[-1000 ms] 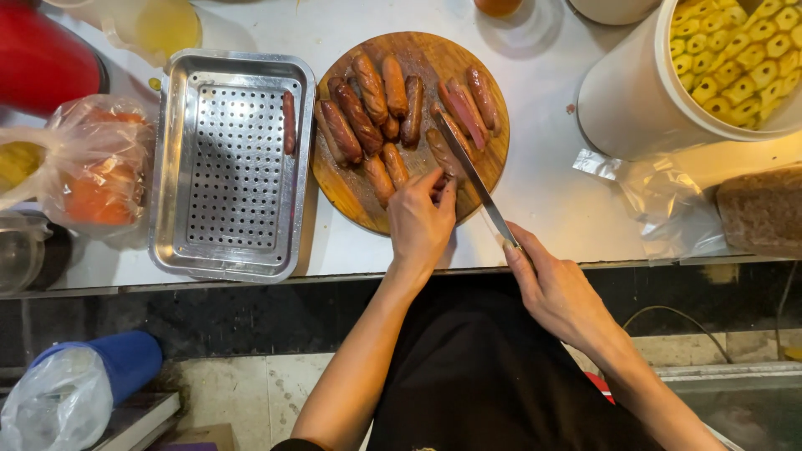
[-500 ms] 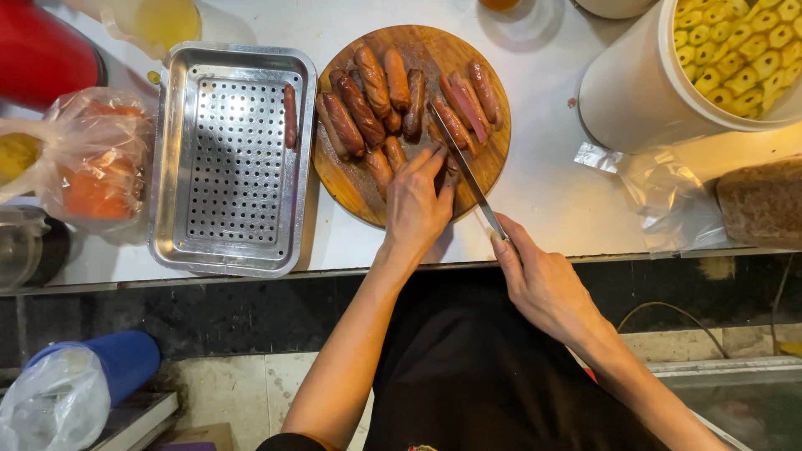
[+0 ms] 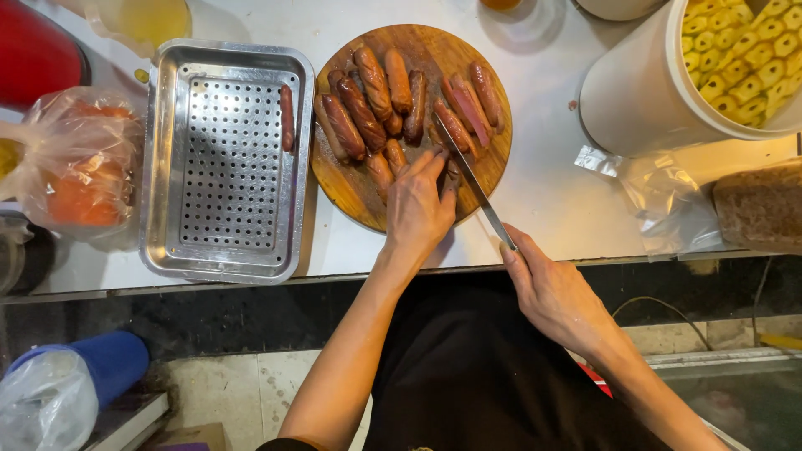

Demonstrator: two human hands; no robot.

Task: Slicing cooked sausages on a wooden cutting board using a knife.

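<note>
A round wooden cutting board (image 3: 351, 188) on the white counter carries several browned sausages (image 3: 361, 104). My left hand (image 3: 418, 209) presses down on a sausage at the board's near edge. A long knife (image 3: 472, 179) is gripped in my right hand (image 3: 547, 288), its blade slanting up and left over the board beside my left fingers. One sausage (image 3: 286, 117) lies alone in the perforated steel tray (image 3: 221, 163) to the left of the board.
A white bucket (image 3: 647, 96) of yellow pieces stands at the right, with crumpled clear plastic (image 3: 660, 196) and a brown block (image 3: 760, 205) near it. At the left are a bag of orange food (image 3: 75, 167) and a red container (image 3: 33, 50). The counter edge runs just below my hands.
My left hand has slid forward onto the board and settled on a sausage. My right hand has brought the knife blade further over the board.
</note>
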